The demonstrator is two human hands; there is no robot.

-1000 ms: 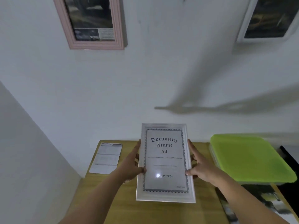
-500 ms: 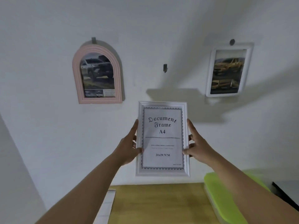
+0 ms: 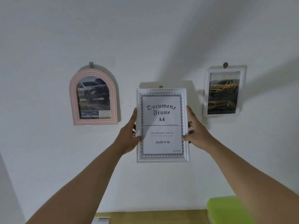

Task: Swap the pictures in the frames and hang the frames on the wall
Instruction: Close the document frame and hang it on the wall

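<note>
Head view: left hand (image 3: 129, 136) and right hand (image 3: 196, 135) each hold a closed grip on a side edge of the white rectangular frame (image 3: 162, 156), held against the wall just under the small hook (image 3: 160, 86). Judged step: hanging; next, its hidden back hanger must catch the hook. Insert reads "Document Frame A4, 21x29.7CM".

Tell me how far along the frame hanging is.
Done: the pink arched frame and the small white frame hang on hooks. In hand: left hand and right hand hold the document frame at the middle hook. Left: seating it and letting go.
</note>
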